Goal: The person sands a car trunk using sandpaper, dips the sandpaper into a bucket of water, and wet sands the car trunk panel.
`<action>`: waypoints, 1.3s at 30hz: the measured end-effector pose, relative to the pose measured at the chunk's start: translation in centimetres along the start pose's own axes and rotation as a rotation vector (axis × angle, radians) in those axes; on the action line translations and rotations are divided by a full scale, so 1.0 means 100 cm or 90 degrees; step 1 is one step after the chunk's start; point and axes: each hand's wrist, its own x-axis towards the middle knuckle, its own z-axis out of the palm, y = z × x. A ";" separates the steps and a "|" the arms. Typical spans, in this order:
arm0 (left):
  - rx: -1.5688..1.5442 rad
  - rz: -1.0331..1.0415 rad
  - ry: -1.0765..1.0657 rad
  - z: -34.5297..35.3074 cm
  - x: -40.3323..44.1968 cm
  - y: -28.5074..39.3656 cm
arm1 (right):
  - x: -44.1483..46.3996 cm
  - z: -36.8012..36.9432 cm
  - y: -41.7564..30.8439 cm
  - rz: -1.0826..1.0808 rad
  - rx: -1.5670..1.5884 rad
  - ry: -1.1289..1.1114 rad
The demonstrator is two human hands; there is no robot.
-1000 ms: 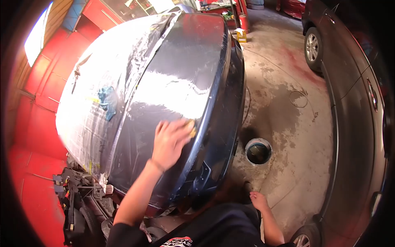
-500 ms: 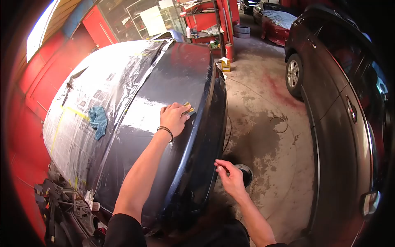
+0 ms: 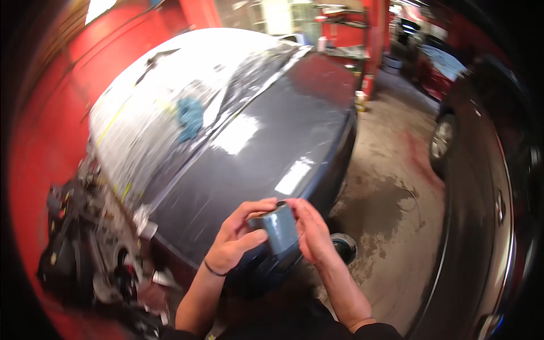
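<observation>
A folded sheet of grey-blue sandpaper (image 3: 280,229) is held up in front of me, above the near end of the dark car panel (image 3: 255,153). My left hand (image 3: 232,238), with a dark band at the wrist, grips its left side, thumb across the near face. At its right edge are the fingers of my right hand (image 3: 313,231), pinching it near the top. Whether a block sits inside the fold is hidden. The panel is glossy, with bright reflections on it. A crumpled blue cloth (image 3: 190,118) lies on the plastic masking film (image 3: 164,85) beyond the panel.
A dark car (image 3: 476,209) stands along the right side. Between the cars is a stained concrete floor (image 3: 379,226) with a round container (image 3: 344,247) and a thin looped hose. Exposed car parts (image 3: 73,238) are at the left, near a red wall (image 3: 51,130).
My left hand has lifted off the panel and come back toward me with the sandpaper. My right hand has moved up to join it on the sheet. The view has shifted.
</observation>
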 end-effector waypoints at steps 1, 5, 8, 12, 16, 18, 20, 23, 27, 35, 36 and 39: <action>0.055 -0.003 0.011 -0.008 -0.011 0.004 | 0.002 0.012 0.010 -0.011 -0.014 0.035; 0.013 0.004 0.036 -0.015 -0.044 0.021 | -0.011 0.042 0.023 0.171 0.126 -0.075; 0.008 0.047 0.016 -0.028 -0.066 0.017 | -0.020 0.048 0.037 0.210 0.211 -0.188; -0.025 0.083 0.019 -0.038 -0.089 0.011 | -0.026 0.036 0.055 0.235 0.197 -0.246; 0.036 0.134 0.015 -0.068 -0.100 -0.011 | -0.027 0.042 0.062 0.242 0.061 -0.153; 0.142 0.132 0.142 -0.083 -0.106 -0.003 | -0.014 0.057 0.061 0.188 -0.127 -0.205; 0.363 0.180 0.286 -0.128 -0.112 -0.005 | 0.000 0.075 0.070 0.091 -0.375 -0.251; 0.602 0.173 0.518 -0.205 -0.128 0.028 | 0.006 0.102 0.096 -0.118 -0.715 -0.310; 0.890 0.350 0.645 -0.364 -0.136 0.054 | 0.000 0.108 0.122 -0.376 -1.057 -0.382; 1.028 0.266 0.735 -0.440 -0.129 0.042 | 0.016 0.134 0.159 -0.439 -1.151 -0.369; 1.048 0.267 0.739 -0.435 -0.127 0.046 | 0.032 0.146 0.170 -0.450 -1.139 -0.382; 1.133 0.047 0.748 -0.415 -0.114 0.070 | 0.095 0.207 0.215 -0.513 -1.148 -0.382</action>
